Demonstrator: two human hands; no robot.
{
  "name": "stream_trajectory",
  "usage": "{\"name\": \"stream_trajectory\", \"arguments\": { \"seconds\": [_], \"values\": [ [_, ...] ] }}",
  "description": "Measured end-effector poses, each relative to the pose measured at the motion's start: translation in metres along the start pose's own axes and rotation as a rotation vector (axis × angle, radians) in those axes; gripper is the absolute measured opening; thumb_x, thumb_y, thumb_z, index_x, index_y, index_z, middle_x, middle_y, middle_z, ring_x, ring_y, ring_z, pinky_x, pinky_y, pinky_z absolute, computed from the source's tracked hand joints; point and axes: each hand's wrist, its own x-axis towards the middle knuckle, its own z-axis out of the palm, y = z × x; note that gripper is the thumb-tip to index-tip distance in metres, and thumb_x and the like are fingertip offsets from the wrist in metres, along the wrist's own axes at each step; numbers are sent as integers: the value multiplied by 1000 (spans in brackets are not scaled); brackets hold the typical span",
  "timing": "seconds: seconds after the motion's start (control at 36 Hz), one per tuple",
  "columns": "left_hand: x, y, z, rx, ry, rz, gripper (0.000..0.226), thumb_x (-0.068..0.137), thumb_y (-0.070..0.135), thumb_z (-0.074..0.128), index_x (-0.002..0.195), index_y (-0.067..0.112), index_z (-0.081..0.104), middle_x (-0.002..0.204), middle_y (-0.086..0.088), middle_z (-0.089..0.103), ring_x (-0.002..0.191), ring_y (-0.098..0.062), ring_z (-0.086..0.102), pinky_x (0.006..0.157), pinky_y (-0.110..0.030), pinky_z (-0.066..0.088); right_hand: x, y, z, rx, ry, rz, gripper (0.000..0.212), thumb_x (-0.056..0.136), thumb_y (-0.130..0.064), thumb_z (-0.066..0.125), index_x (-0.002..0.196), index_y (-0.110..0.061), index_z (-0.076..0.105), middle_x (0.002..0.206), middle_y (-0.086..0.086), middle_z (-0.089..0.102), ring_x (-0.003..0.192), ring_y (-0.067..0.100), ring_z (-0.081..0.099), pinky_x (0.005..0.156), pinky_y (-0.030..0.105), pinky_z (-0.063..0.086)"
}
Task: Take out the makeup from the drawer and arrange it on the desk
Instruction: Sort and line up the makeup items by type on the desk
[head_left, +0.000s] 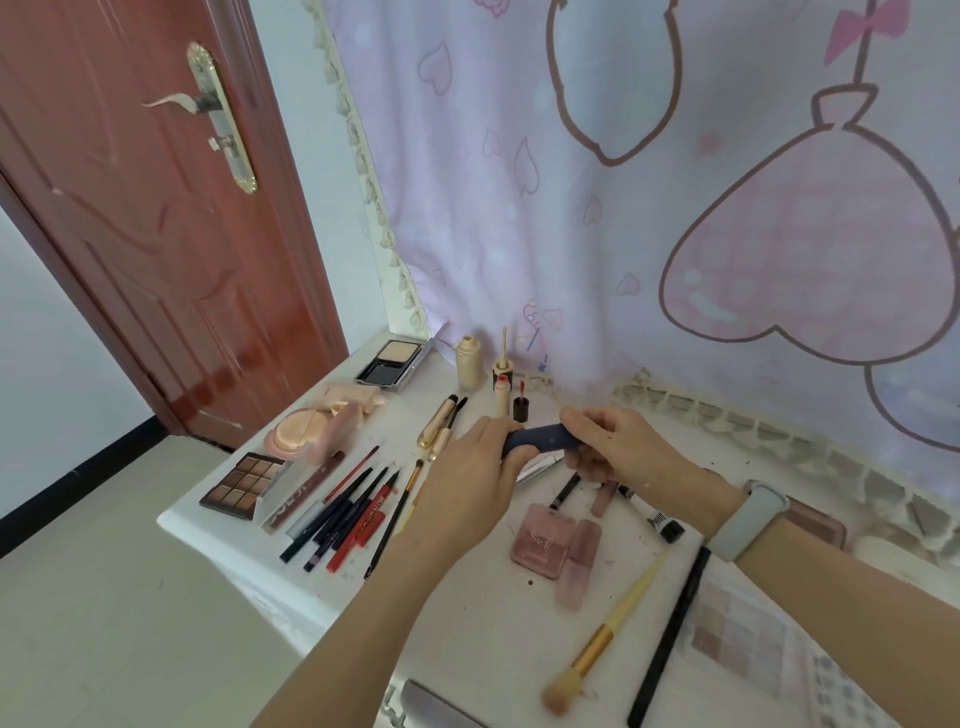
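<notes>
Item in hand: a dark navy, matte, tube-shaped makeup stick (540, 439) is being held level above the white desk top (467, 613), just in front of the small red-capped lip-tint bottle (520, 402).
Left hand: the left hand (485, 467) is gripping the stick's nearer-left end, fingers curled round it.
Right hand: the right hand (618, 447), a pale blue band on its wrist, is pinching the other end; the two hands are meeting on the one stick, which reads as a twist or a pull at a cap, though I cannot tell which.
Done so far: much is looking already laid out. Left of the stick a row of dark and red pencils (345, 514) is lying roughly parallel, with a brown square-pan eyeshadow palette (241, 486) beyond it; behind the stick a cream bottle (469, 364) is standing upright.
Left to do: nearer than the stick, a yellow-handled brush (602, 639), a long black wand (670, 634) and a pink flat compact (540, 540) are lying at loose angles, probably awaiting tidying.
Hidden: the drawer is not showing, so what remains inside cannot be told.
Cut off: a pastel checked palette (748, 639) is running out under the right forearm.
Unclear: what lies under the hands.
</notes>
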Motion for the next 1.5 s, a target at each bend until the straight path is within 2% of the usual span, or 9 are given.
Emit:
{"name": "stream_trajectory", "arguments": {
  "seconds": [0.25, 0.53, 0.78, 0.89, 1.0, 1.08, 1.19, 1.42, 1.5],
  "values": [
    [-9, 7, -14, -31, -3, -21, 28, 98, 34, 39, 107, 13, 54, 76, 14, 46, 62, -5, 43, 51, -18, 31, -14, -13, 10, -192, 90, -127, 30, 98, -30, 42, 76, -15, 57, 53, -7, 49, 41, 2, 40, 40, 14, 39],
    [-15, 4, -18, 64, -173, 10, 26, 96, 44, 38, 102, 23, 50, 65, 12, 46, 54, -5, 43, 50, -26, 34, -17, -16, 18, -69, 68, -25, 22, 92, -36, 55, 90, -14, 53, 49, -6, 55, 39, 4, 43, 39, 15, 39],
    [-16, 4, -14, -16, -67, -24, 26, 90, 40, 50, 85, 17, 58, 53, 5, 45, 43, -11, 38, 44, -21, 32, -16, -13, 20, -159, 61, -9, 20, 93, -39, 51, 87, -19, 52, 62, -2, 58, 51, 4, 49, 38, 11, 40],
    [-15, -2, -16, -5, -94, -59, 27, 89, 49, 50, 81, 24, 53, 53, 8, 45, 46, -6, 41, 43, -18, 29, -12, -12, 13, -79, 67, -21, 19, 93, -32, 54, 92, -13, 53, 50, -10, 53, 37, -1, 44, 36, 12, 38],
    [-16, -16, -21, -112, -133, -216, 27, 90, 54, 42, 91, 28, 50, 62, 7, 53, 54, -6, 48, 50, -24, 35, -5, -12, -8, 154, 164, 12, 20, 94, -27, 52, 96, -7, 50, 48, -2, 53, 38, 8, 40, 40, 19, 33],
    [-12, -21, -23, -340, -139, -341, 15, 95, 42, 41, 94, 29, 49, 84, -4, 63, 70, -17, 58, 65, -30, 46, -2, -7, -14, 286, 106, 56, 18, 93, -25, 54, 97, -8, 50, 61, 6, 63, 49, 13, 53, 49, 21, 44],
    [-5, -23, -21, -727, -40, -456, 11, 96, 28, 49, 96, 25, 60, 89, -2, 58, 75, -8, 59, 69, -15, 49, 2, 2, -11, 315, 15, 50, 13, 91, -15, 56, 102, -9, 51, 74, 8, 70, 60, 15, 62, 54, 22, 49],
    [22, -34, -17, -726, 107, -404, 17, 89, 11, 61, 85, 27, 67, 69, 3, 62, 62, -4, 54, 58, -7, 42, 26, 14, 8, -165, 55, -86, 17, 98, -19, 41, 114, -18, 44, 88, -6, 68, 74, 8, 62, 62, 10, 46],
    [32, -37, -13, -617, 66, -378, 23, 86, 9, 63, 81, 31, 65, 64, 18, 67, 62, 8, 59, 60, -1, 40, 36, 22, 15, -303, 95, -143, 13, 94, -25, 47, 107, -23, 45, 94, -2, 66, 84, 19, 61, 77, 22, 48]
  ]
}}
